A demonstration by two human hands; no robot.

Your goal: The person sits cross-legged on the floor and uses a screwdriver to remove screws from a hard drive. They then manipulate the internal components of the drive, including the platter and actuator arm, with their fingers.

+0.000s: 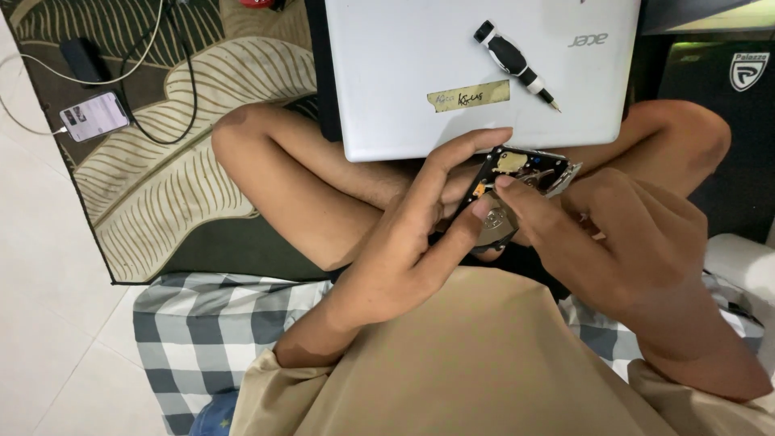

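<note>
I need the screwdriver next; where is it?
The black screwdriver lies on the closed silver laptop, upper centre of the head view, beside the taped label.

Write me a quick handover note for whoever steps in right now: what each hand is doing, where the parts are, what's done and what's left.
Left hand: holds the opened hard drive over the lap, fingers wrapped along its near edge.
Right hand: fingertips pinch at the drive's internals near the platter; what they hold is too small to tell.
Screwdriver: lies unused on the closed silver laptop resting across the knees.
Phone: on the leaf-pattern mat, cable plugged in.
Done: the drive's cover is off, insides exposed.
Left: the inner parts remain in the casing.
</note>
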